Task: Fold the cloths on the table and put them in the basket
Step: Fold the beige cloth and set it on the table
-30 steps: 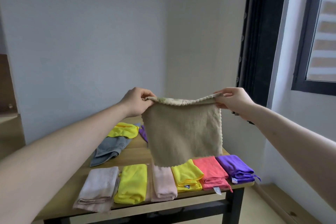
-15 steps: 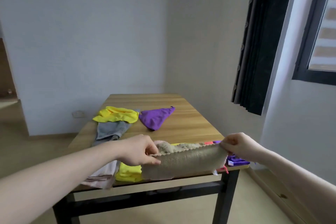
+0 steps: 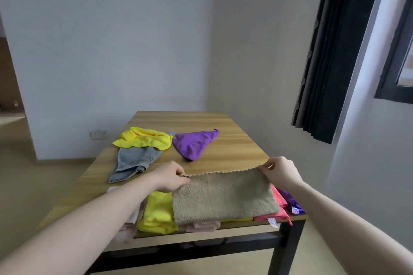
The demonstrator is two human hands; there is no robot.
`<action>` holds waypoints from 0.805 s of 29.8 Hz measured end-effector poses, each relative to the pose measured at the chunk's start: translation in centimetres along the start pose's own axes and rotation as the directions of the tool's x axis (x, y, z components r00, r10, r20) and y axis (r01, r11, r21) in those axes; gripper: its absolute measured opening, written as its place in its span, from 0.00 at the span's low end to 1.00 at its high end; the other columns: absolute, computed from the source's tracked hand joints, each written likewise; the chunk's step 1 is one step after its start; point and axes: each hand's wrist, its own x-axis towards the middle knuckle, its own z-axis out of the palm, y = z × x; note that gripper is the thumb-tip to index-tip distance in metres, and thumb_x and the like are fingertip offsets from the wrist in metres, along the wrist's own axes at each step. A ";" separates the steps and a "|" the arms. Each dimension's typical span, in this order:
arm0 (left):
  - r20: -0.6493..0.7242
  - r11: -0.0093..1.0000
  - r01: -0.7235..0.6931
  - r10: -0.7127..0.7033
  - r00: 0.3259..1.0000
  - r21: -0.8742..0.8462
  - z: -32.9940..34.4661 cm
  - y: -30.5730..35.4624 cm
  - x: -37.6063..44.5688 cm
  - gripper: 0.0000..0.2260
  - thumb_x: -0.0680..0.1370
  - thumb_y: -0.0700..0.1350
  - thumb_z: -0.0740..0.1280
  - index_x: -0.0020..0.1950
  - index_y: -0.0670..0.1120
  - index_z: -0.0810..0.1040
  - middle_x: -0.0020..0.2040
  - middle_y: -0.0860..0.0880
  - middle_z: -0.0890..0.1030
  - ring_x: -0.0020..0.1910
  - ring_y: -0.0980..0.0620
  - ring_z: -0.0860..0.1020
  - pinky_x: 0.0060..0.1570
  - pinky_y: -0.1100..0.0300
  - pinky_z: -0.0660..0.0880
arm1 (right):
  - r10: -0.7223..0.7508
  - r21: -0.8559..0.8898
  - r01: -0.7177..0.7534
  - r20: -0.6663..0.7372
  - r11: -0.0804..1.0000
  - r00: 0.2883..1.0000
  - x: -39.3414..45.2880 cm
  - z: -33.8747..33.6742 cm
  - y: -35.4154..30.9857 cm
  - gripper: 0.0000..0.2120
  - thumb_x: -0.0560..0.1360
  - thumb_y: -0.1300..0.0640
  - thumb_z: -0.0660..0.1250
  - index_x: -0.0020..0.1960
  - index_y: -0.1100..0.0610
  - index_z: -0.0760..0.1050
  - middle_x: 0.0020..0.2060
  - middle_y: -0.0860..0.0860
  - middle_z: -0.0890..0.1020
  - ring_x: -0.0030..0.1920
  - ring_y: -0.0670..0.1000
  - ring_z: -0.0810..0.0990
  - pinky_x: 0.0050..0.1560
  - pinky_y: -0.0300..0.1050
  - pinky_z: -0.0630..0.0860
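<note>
Beige cloth point(image 3: 224, 196) hides folded stack middle; window point(image 3: 400, 56) cut off right.

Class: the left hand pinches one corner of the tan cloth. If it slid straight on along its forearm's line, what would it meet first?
Probably bare table first, then perhaps the purple cloth; the left hand points up-right, but depth is unclear.

Bare wood lies open across the far half of the desk point(image 3: 234, 140) and beside the purple cloth point(image 3: 194, 144). The yellow cloth point(image 3: 143, 138) and grey cloth point(image 3: 134, 161) crowd the left; folded cloths point(image 3: 157, 212) line the near edge.
</note>
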 end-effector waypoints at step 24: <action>-0.392 0.967 0.084 -0.175 0.903 -0.240 9.5 -7.9 -0.4 0.08 0.81 0.54 0.61 0.47 0.57 0.79 0.53 0.59 0.81 0.53 0.53 0.78 0.52 0.54 0.75 | 0.073 0.489 -0.291 0.415 0.822 0.907 -1.6 1.8 -11.0 0.08 0.74 0.62 0.74 0.52 0.55 0.79 0.47 0.55 0.84 0.44 0.51 0.83 0.43 0.43 0.82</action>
